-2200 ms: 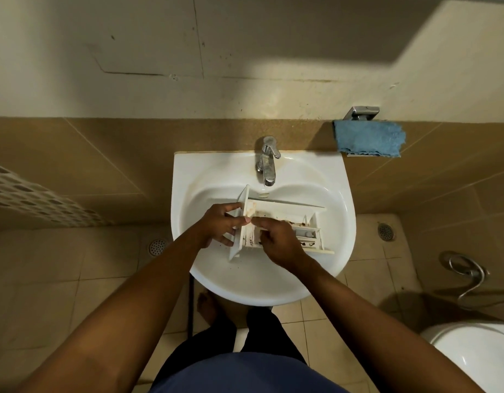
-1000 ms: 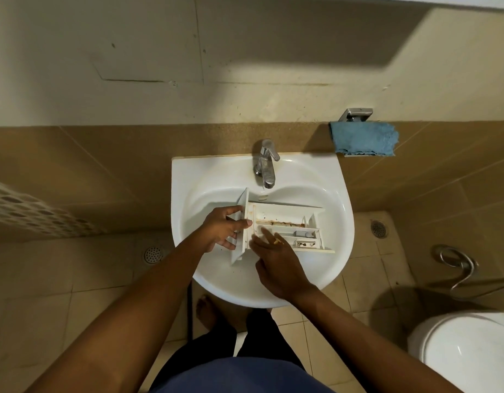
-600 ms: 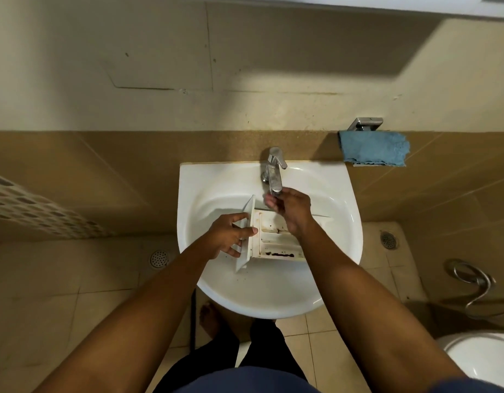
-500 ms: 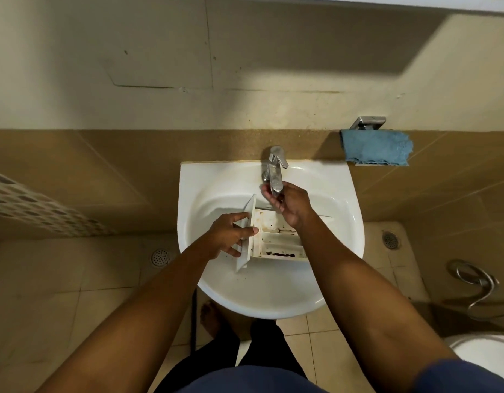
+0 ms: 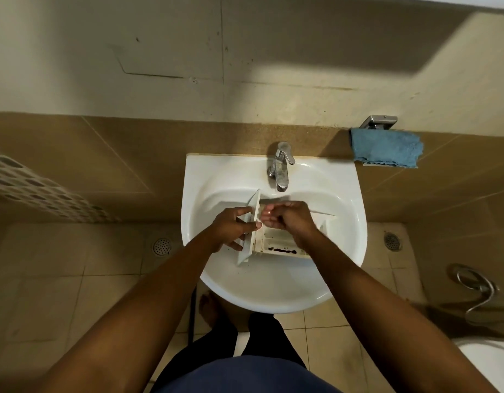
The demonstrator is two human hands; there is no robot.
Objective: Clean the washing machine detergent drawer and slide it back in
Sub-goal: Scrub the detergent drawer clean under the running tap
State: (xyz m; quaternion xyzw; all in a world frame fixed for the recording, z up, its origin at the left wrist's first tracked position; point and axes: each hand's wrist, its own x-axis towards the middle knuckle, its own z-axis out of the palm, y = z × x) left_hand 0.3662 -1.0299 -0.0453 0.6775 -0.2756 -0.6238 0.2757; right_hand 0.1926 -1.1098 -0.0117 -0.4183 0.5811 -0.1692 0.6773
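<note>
The white detergent drawer [image 5: 276, 243] lies in the white sink [image 5: 273, 285], front panel to the left, with dark grime along its near compartment. My left hand [image 5: 233, 226] grips the drawer's front panel. My right hand [image 5: 287, 219] rests over the drawer's compartments, fingers loosely curled and pointing left, with nothing seen in them. It hides the middle of the drawer. The chrome tap [image 5: 280, 167] stands just behind the drawer; no running water is visible.
A blue cloth [image 5: 385, 148] hangs on a metal holder on the wall at the right. A toilet rim [image 5: 489, 361] and a hose [image 5: 477, 290] are at the lower right. Floor drains [image 5: 162, 246] sit on the tiled floor. My feet stand under the sink.
My right hand went from the drawer up to the tap handle, then came back down over the drawer's compartments. My left hand kept its hold on the front panel.
</note>
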